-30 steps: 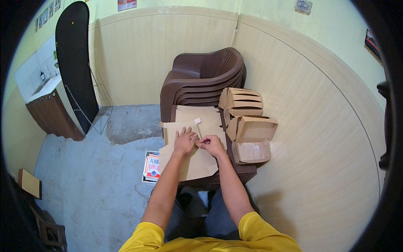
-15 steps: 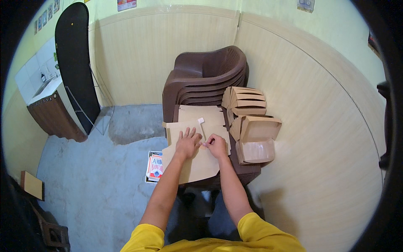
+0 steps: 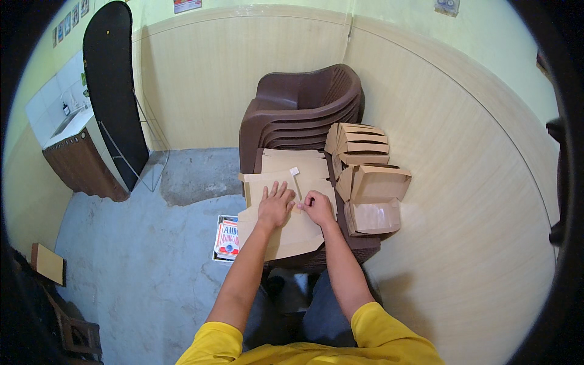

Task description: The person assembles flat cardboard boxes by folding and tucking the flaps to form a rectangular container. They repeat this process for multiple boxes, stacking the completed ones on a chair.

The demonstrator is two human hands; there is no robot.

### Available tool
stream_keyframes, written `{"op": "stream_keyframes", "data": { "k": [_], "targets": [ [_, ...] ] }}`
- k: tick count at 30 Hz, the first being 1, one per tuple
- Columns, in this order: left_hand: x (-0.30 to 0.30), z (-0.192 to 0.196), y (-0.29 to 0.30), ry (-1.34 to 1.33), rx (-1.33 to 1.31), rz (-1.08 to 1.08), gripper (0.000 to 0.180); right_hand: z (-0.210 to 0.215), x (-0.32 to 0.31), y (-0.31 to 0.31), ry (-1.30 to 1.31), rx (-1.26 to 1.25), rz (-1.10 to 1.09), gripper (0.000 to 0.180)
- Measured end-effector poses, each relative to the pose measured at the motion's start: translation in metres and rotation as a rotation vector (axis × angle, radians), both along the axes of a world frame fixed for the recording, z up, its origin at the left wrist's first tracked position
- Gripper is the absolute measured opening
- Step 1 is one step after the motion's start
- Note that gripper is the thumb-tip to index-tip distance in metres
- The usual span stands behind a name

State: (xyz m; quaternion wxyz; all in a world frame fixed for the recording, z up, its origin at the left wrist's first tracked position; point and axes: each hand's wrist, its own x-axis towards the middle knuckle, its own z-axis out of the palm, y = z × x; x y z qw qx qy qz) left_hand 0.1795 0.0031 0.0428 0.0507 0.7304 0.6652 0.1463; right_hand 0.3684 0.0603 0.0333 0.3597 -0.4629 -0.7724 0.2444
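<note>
A flat brown cardboard sheet [image 3: 292, 242] with cut edges and fold flaps lies in front of me. My left hand [image 3: 275, 205] rests flat on it, fingers spread. Beside that, my right hand [image 3: 318, 209] is closed in a pinch just above the cardboard, by an edge line running across it. Whatever its fingertips hold is too small to make out. A small white square piece [image 3: 295, 171] sits beyond my left fingertips. Another cardboard sheet [image 3: 298, 159] extends toward the far side.
Behind the cardboard stand stacked brown plastic chairs [image 3: 304, 115]. Folded cardboard boxes [image 3: 362, 145] and an open box with a clear window [image 3: 375, 218] are on the right, near the panelled wall. A box of printed packs [image 3: 227, 238] is at the left.
The whole view has shifted slightly. Both hands keep nearly the same place and pose on the cardboard.
</note>
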Motion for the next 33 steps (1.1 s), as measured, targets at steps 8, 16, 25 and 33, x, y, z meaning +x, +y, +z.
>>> {"op": "stream_keyframes", "data": {
  "k": [8, 16, 25, 33],
  "targets": [
    [0.000, -0.004, 0.002, -0.053, 0.019, 0.023, 0.039, 0.031, -0.003, -0.009, -0.194, -0.058, -0.094, 0.037],
    [0.001, 0.003, 0.032, -0.111, -0.002, 0.111, 0.045, 0.050, 0.011, -0.053, -0.449, -0.144, -0.299, 0.061],
    [0.008, -0.005, 0.019, -0.232, 0.099, 0.164, 0.051, 0.049, 0.008, -0.039, -0.396, -0.301, -0.323, 0.056],
    [0.026, -0.003, -0.014, -0.088, 0.164, 0.049, 0.041, 0.028, -0.002, -0.004, -0.175, -0.205, -0.349, 0.046]
  ]
}}
